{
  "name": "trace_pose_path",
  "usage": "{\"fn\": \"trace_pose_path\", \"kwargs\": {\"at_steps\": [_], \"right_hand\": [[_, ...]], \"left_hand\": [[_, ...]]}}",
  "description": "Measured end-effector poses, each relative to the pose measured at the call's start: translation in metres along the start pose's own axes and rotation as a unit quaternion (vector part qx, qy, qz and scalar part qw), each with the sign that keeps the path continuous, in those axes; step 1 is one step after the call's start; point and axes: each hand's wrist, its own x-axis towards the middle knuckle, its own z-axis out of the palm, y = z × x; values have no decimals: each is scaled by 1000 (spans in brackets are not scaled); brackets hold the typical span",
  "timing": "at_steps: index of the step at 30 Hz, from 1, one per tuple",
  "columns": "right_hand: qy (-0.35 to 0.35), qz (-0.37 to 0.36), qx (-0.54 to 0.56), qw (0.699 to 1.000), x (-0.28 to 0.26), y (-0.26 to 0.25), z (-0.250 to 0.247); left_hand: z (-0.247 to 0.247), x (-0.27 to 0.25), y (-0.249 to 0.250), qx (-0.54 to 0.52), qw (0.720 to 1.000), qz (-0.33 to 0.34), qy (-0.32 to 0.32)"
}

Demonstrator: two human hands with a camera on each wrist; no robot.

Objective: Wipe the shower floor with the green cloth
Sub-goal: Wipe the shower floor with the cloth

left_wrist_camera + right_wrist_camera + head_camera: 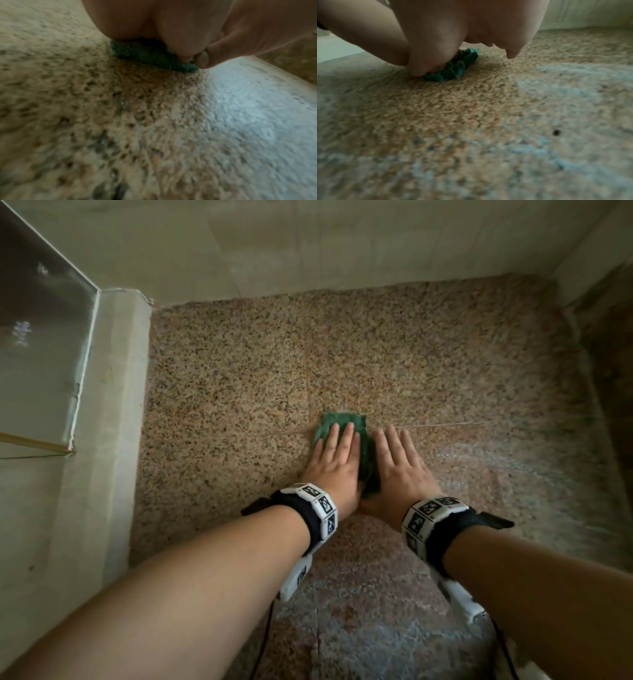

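green cloth [346,436] lengthwise fwd, L hand [334,460] flat atop

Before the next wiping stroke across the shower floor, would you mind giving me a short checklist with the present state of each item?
1. Left hand flat on the green cloth, fingers straight: ok.
2. Right hand helping to press: partly ok; mostly on bare shower floor, only its thumb side meets the cloth.
3. Cloth spread flat: not ok; it is bunched between the hands.
4. Floor ahead, toward the back wall, free of objects: ok.
5. Glass panel at the left clear of the hands: ok.
6. Floor wet or soapy: cannot tell; pale patches show near the person.
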Motion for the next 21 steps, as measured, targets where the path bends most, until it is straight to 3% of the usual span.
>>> {"fn": "trace_pose_path", "kwargs": {"at_steps": [2, 4, 7, 10, 13, 18, 21], "right_hand": [[-6, -37, -31, 999, 2, 7, -7], [-8, -70, -58, 996, 4, 7, -13], [9, -83, -54, 995, 10, -12, -17], [1, -94, -62, 994, 21, -40, -15], [-73, -77, -93, 990, 31, -57, -6], [-66, -34, -96, 993, 22, -70, 10], [-61, -54, -107, 991, 3, -82, 28]], "left_hand": [[-5, -1, 0, -41, 999, 29, 1], [-12, -8, -17, -97, 993, 40, 50], [-17, -33, -58, -118, 981, -29, 152], [-8, -67, -101, -51, 994, -75, 55], [8, -94, -124, -11, 996, -76, -35], [15, -103, -122, -19, 995, -86, -41], [13, -103, -123, -19, 996, -84, -39]]}}
